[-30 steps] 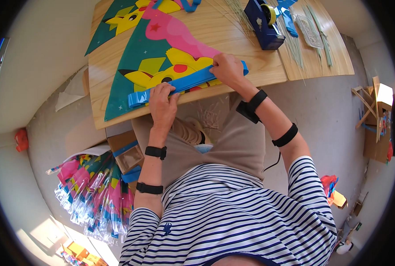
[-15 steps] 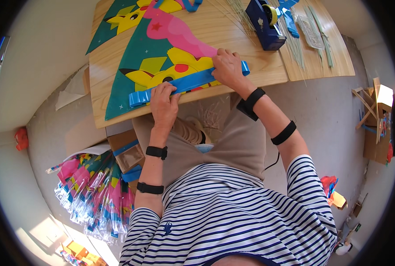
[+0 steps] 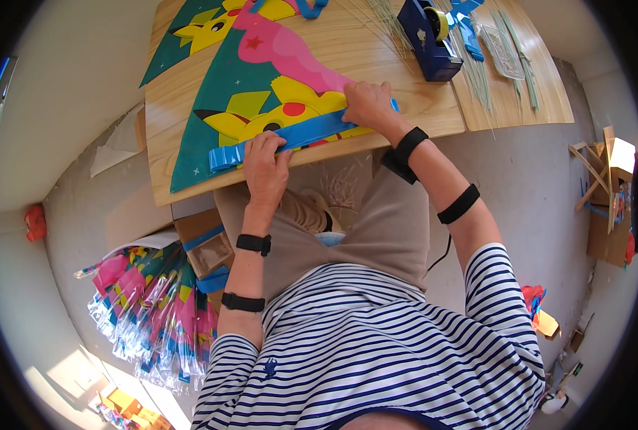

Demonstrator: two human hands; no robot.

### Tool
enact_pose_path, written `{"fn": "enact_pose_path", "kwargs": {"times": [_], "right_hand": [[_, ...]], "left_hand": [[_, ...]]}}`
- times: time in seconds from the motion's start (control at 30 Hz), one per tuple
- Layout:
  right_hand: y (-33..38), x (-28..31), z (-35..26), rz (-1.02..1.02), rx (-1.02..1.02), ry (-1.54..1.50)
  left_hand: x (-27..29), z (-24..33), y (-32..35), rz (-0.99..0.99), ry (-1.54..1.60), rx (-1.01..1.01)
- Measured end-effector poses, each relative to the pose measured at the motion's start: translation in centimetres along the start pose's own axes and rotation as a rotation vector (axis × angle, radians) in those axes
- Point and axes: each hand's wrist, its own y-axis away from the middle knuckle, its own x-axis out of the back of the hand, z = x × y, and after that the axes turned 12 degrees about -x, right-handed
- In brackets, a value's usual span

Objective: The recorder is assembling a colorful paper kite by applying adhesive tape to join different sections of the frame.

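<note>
A folded blue plastic strip (image 3: 312,132) lies along the near edge of a printed kite sheet (image 3: 211,107), which is green and pink with a yellow cartoon animal. My left hand (image 3: 265,166) grips the strip near its left end, thumb and fingers closed on it at the table edge. Farther right, my right hand (image 3: 369,107) is closed around the strip near its other end, and a short blue tip shows beyond the fingers. My right fingertips are partly hidden.
At the back right of the wooden table (image 3: 426,104) stand a dark blue tape dispenser (image 3: 433,50), thin sticks (image 3: 480,86) and a clear tray (image 3: 503,54). Another printed sheet (image 3: 183,50) lies at the far left. Bagged kites (image 3: 154,308) hang beside my left leg, near a cardboard box (image 3: 208,251).
My right hand has turned slightly and its fingers have shifted on the strip, whose right tip shows less now. My left hand has stayed almost in place.
</note>
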Motion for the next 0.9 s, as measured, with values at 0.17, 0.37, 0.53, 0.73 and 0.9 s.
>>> {"fn": "enact_pose_path", "kwargs": {"times": [0.17, 0.37, 0.53, 0.73, 0.9], "right_hand": [[-0.1, 0.5, -0.3, -0.023, -0.031, 0.006], [-0.2, 0.5, -0.3, -0.063, -0.059, -0.043], [0.0, 1.6, -0.7, -0.102, -0.022, -0.039], [0.7, 0.3, -1.2, 0.035, -0.029, -0.005], [1.0, 0.1, -0.8, 0.015, -0.01, -0.092]], "left_hand": [[0.0, 0.1, -0.1, 0.002, -0.011, -0.002], [0.0, 0.0, -0.1, 0.0, -0.014, -0.005], [0.0, 0.0, 0.0, 0.002, -0.011, 0.002], [0.0, 0.0, -0.1, 0.003, -0.005, 0.001], [-0.1, 0.0, -0.1, -0.002, -0.02, 0.003]]}}
